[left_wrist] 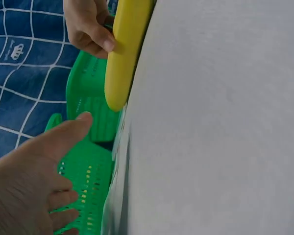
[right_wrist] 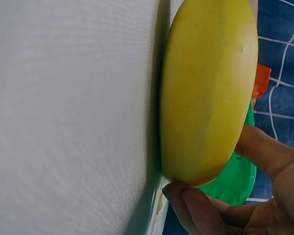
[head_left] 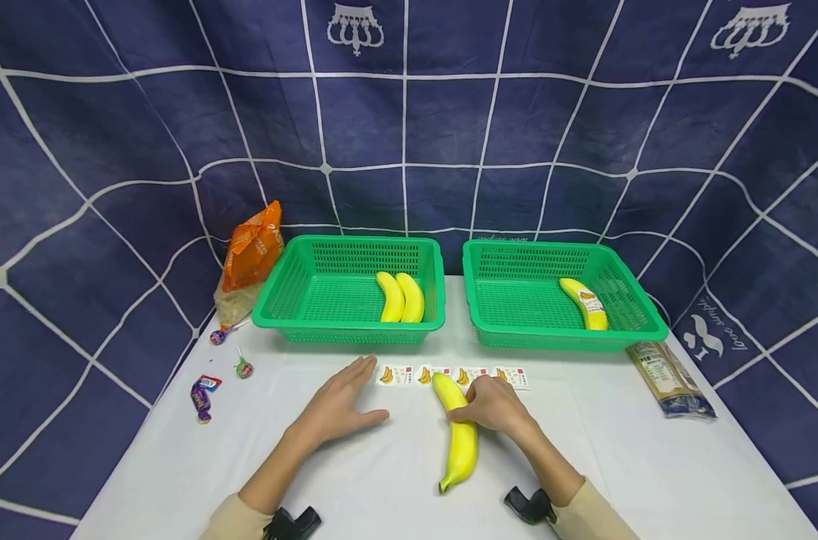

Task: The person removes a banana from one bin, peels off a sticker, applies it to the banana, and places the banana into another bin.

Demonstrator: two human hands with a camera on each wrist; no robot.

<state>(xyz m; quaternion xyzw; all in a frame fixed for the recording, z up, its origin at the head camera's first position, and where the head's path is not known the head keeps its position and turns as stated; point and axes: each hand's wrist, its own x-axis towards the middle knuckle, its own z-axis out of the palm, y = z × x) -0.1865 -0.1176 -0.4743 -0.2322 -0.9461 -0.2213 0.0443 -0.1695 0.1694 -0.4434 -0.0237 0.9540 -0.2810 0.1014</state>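
A yellow banana (head_left: 463,442) lies on the white table with its stem end toward me. My right hand (head_left: 495,403) grips its upper part from the right side, thumb over the top; in the right wrist view the banana (right_wrist: 208,93) sits between thumb and fingers. To the left, my left hand (head_left: 337,401) is held with fingers straight and thumb spread, touching no banana. Just beyond both hands runs a row of white labels (head_left: 395,376) printed with bananas; the banana and right hand partly cover some of them.
A green basket (head_left: 344,333) at the back left holds two bananas (head_left: 391,297). Another green basket (head_left: 550,337) at the back right holds one banana with a label. An orange bag (head_left: 253,247), lollipops (head_left: 244,368) and a purple wrapper (head_left: 201,401) lie left; a packet (head_left: 668,379) lies right.
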